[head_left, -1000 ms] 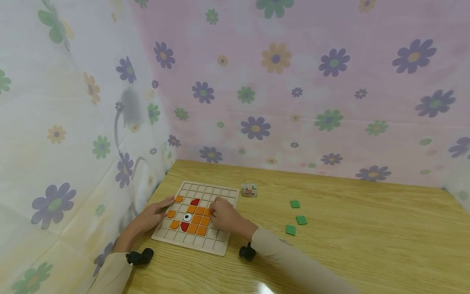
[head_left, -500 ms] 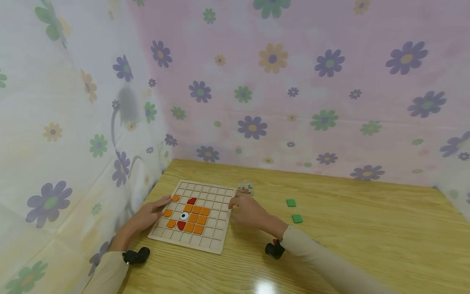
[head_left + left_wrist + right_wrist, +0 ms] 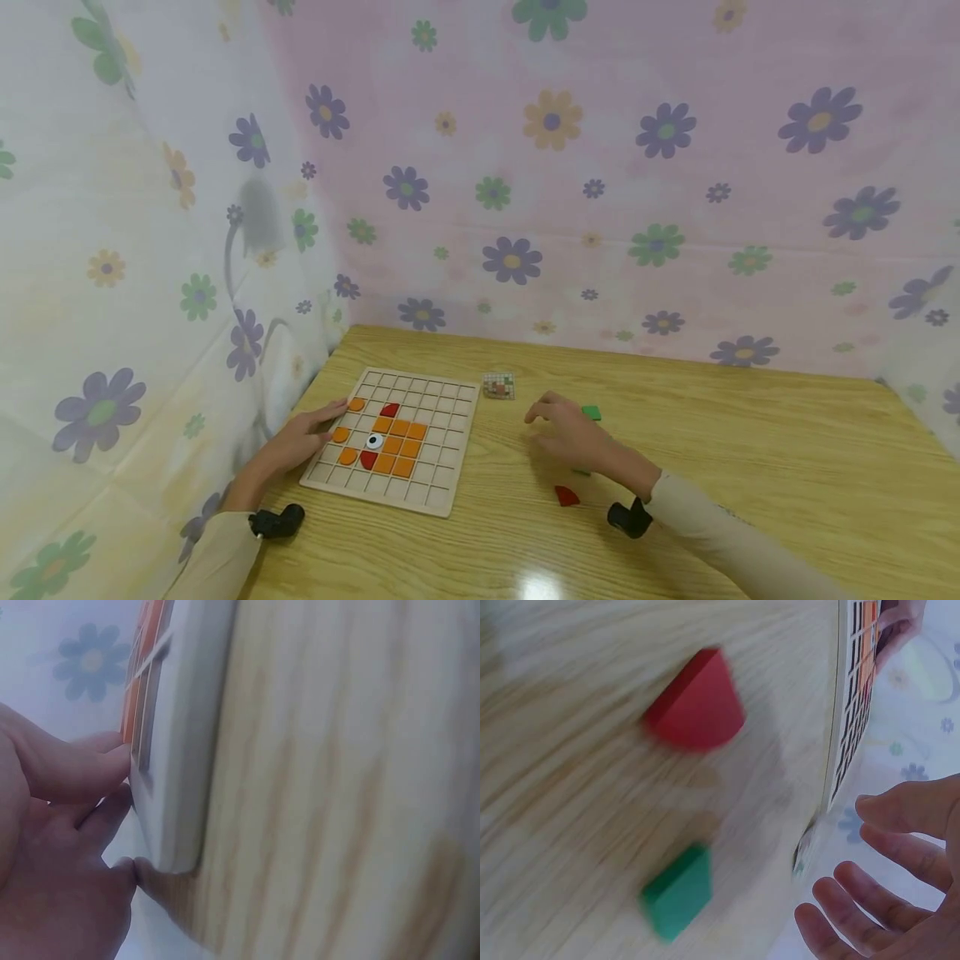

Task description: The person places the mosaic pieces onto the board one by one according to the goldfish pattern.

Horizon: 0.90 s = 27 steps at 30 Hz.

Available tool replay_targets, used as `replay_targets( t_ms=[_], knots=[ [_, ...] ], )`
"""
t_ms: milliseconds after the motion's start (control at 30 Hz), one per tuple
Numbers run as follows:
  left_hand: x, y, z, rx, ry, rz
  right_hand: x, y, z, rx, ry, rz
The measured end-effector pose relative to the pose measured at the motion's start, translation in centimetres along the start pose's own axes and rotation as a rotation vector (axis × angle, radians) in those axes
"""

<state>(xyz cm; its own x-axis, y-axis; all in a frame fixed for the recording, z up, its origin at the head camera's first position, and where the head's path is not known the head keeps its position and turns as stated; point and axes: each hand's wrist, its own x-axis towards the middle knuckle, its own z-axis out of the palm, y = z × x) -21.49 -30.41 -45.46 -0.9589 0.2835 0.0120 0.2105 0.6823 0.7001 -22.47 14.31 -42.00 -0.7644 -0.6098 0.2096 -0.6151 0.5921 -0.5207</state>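
Observation:
My left hand (image 3: 300, 442) rests at the left edge of a pale wooden grid board (image 3: 438, 475), its fingers extended and its thumb touching near an orange disc (image 3: 341, 435). On the board lie several orange squares (image 3: 393, 445), several orange discs, two red quarter-round pieces (image 3: 390, 410) and a white eye piece (image 3: 375, 441). To the right, my right hand (image 3: 573, 433) hovers over the table with loosely bent fingers and nothing in them. Below it lies a red quarter-round piece (image 3: 567, 497), also in the right wrist view. A green square tile (image 3: 592, 412) is partly behind that hand.
A small picture card (image 3: 498, 386) showing a grid pattern lies just beyond the board's far right corner. Flowered cloth (image 3: 637, 275) hangs along the table's back and left sides. The wood-grain table (image 3: 750, 467) extends to the right.
My right hand has left the orange squares and moved right, off the board, over the green tiles. The red piece on the table has come into view. My left hand stays at the board's edge.

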Motion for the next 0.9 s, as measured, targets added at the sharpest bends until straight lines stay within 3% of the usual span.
replay_targets(
  t_ms=[600, 900],
  knots=[
    [0.0, -0.1, 0.2, -0.025, 0.008, -0.015, -4.9, 4.9, -3.1, -0.022, 0.044, 0.089],
    [0.1, -0.1, 0.2, -0.025, 0.006, -0.022, -5.7, 6.3, -3.7, 0.006, 0.048, 0.151]
  ],
)
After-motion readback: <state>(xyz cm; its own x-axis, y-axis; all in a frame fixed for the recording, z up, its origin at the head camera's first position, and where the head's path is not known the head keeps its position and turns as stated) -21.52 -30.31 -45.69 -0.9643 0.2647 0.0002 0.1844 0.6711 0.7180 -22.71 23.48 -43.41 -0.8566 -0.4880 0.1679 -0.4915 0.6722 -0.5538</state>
